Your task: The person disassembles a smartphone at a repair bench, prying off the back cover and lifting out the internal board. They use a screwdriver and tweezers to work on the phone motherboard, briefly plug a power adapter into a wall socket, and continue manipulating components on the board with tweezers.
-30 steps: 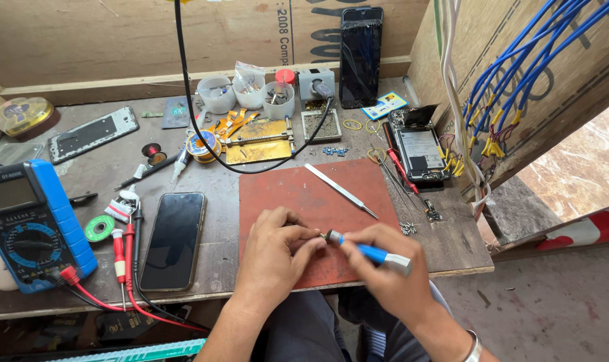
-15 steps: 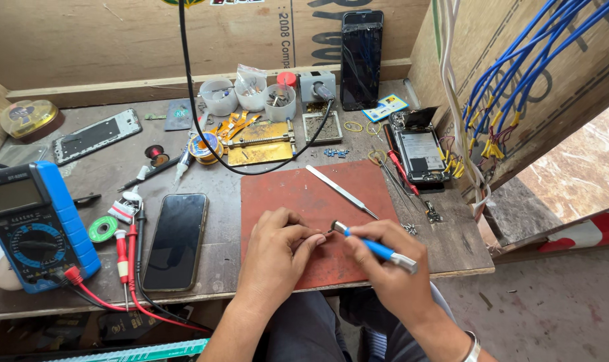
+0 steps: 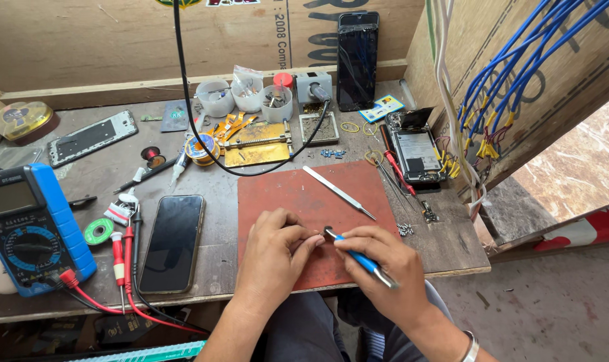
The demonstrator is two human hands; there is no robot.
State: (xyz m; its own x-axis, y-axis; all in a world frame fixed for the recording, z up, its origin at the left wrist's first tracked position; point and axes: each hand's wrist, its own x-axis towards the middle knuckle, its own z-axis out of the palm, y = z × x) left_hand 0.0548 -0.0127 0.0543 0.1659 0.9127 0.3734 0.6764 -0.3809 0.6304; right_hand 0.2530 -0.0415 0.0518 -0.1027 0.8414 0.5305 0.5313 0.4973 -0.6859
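Observation:
My right hand (image 3: 388, 271) grips a blue-handled screwdriver (image 3: 358, 257), its metal tip pointing left toward my left hand (image 3: 274, 258). My left fingers pinch something very small at the tip; I cannot tell what it is. Both hands rest over the near edge of a red-brown work mat (image 3: 298, 194). A pair of metal tweezers (image 3: 338, 192) lies on the mat just beyond my hands.
A black phone (image 3: 172, 241) lies left of the mat, beside a blue multimeter (image 3: 30, 228) with red and black probes (image 3: 120, 258). An opened phone (image 3: 415, 151) sits at right near blue cables (image 3: 512, 74). Small cups (image 3: 247, 97), a yellow board (image 3: 254, 144) and a dark phone (image 3: 357, 60) stand at the back.
Both hands stay at the mat's near edge. The screwdriver tip has shifted slightly toward my left fingers; the view has tilted a little.

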